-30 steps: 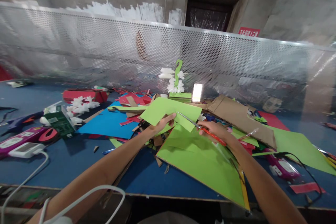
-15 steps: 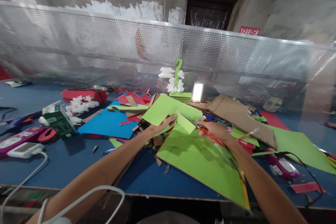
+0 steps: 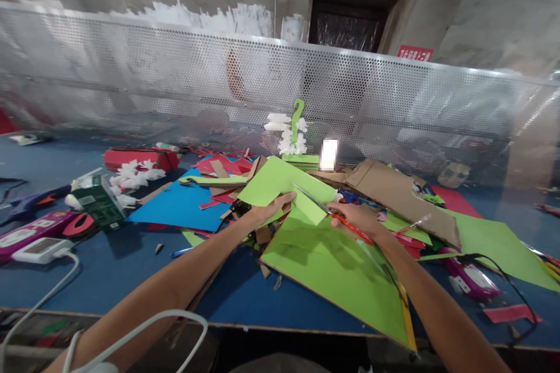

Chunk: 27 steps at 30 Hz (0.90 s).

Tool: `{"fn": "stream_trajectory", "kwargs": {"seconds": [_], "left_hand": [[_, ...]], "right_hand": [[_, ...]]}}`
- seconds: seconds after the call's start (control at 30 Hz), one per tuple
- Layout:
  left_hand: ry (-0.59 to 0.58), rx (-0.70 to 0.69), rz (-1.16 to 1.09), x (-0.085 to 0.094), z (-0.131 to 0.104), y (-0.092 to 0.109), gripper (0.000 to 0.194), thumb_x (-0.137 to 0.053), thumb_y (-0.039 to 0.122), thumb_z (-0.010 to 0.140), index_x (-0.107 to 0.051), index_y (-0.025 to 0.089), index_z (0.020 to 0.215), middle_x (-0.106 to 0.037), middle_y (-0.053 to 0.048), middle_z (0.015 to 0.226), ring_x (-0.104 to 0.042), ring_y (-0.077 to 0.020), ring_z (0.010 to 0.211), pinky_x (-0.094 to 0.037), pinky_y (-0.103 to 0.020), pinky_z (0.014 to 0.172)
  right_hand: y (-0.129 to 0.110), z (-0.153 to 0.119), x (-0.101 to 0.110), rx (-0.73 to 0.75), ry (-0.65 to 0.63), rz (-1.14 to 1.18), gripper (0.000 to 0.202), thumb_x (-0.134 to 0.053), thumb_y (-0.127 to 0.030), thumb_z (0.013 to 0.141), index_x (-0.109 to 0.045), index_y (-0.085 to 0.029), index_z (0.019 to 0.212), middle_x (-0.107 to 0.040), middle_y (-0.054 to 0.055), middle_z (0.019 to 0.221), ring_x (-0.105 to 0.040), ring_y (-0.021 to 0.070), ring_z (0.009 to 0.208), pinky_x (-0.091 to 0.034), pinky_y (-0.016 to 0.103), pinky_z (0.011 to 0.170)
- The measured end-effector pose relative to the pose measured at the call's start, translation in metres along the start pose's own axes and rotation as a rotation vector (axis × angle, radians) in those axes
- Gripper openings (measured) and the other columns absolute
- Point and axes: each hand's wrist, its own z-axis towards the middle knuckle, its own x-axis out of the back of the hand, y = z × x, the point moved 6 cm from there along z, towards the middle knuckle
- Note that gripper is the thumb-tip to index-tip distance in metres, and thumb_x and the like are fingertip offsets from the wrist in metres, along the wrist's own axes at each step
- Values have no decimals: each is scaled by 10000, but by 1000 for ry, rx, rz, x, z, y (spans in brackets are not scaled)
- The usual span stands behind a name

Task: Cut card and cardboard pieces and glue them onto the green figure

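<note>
My left hand pinches the lower edge of a light green sheet of paper, held up over the pile at mid-table. In my right hand are scissors with orange-red handles. Their blades lie across the green sheet, pointing up and to the left, with a cut strip hanging below them. Whether the blades are fully closed is hard to make out. Beneath both hands rests a large green-covered board, tilted on the blue table.
Blue paper, a green box and a red box lie left. Brown cardboard and more green paper lie right. A green hook shape with white flowers stands behind. A white cable crosses my left forearm.
Almost nothing differs. The green sheet and its cut strip have shifted very slightly, while both hands keep their hold in nearly the same place.
</note>
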Motion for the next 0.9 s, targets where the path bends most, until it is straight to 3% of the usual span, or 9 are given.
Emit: {"fn": "stream_trajectory", "kwargs": {"seconds": [0.23, 0.47, 0.6, 0.9], "left_hand": [[-35, -18, -86, -4, -3, 8, 606, -537, 581, 925, -515, 221, 438, -561, -16, 481, -523, -158, 526, -487, -325, 779], [-49, -24, -256, -9, 3, -9, 548, -599, 546, 894, -552, 205, 467, -548, -20, 488, -517, -150, 523, -464, -311, 682], [-11, 5, -336, -9, 4, -16, 503, -637, 548, 871, -573, 200, 513, -548, -10, 490, -509, -144, 501, -461, -314, 658], [-32, -1, -247, -10, 4, -20, 573, -589, 545, 928, -552, 198, 474, -553, -16, 488, -536, -144, 529, -465, -298, 670]], "right_hand": [[-2, 0, 0, 2, -16, 30, 663, -440, -823, 887, -618, -188, 957, -624, 29, 805, -544, 201, 702, -418, 295, 676], [-1, -3, 2, -2, -13, 14, 580, -485, -737, 916, -646, -189, 1017, -656, 36, 816, -541, 199, 686, -412, 282, 636], [-5, -5, 1, -16, -52, 51, 640, -445, -793, 912, -629, -190, 1024, -639, 28, 794, -546, 189, 654, -394, 272, 591], [-5, -3, -5, 21, -57, 159, 763, -401, -930, 843, -568, -195, 958, -538, -10, 715, -485, 154, 578, -357, 266, 540]]}}
